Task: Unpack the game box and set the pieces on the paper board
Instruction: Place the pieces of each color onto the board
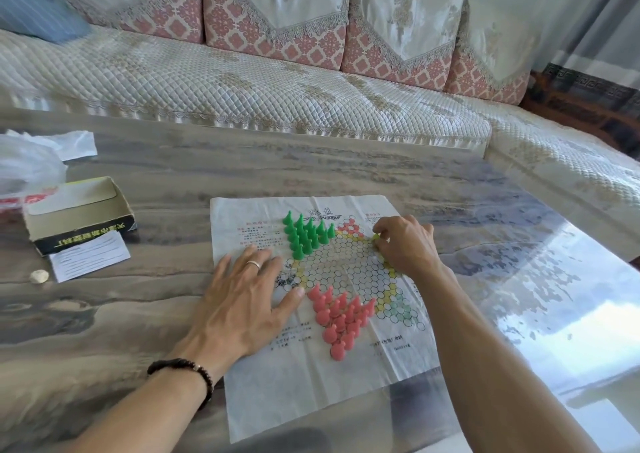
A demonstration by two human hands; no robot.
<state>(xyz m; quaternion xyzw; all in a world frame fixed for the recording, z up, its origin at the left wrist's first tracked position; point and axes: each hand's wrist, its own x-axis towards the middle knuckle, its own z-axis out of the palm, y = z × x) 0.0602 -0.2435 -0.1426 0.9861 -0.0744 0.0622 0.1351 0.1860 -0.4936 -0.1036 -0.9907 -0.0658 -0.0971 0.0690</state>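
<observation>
Pinching a small yellow-green piece (375, 237) between fingertips and thumb, the right hand (405, 244) hovers over the right point of the star printed on the paper board (322, 376) at the centre of the frame. The left hand (242, 296) lies flat with fingers spread, pressing the sheet's left side down; it wears a ring and, at the wrist, a dark bead bracelet (187, 371).

The pieces look like light hollow plastic pawns, narrow at the top and wider at the base, so the tip is probably the natural place to pinch. Being so light, they would likely topple at a nudge: the green pieces (306, 236) stand packed together just above centre, the pink pieces (337, 315) just below. The board is thin, creased paper and would probably slide or lift if not held.

It lies on a glossy table (485, 244) with a grey marbled pattern that reflects bright window light at lower right. The open game box (78, 215) sits at middle left, a printed slip (90, 256) just in front of it, a plastic bag (27, 165) behind it. A quilted sofa (242, 81) with patterned cushions fills the top of the frame.
</observation>
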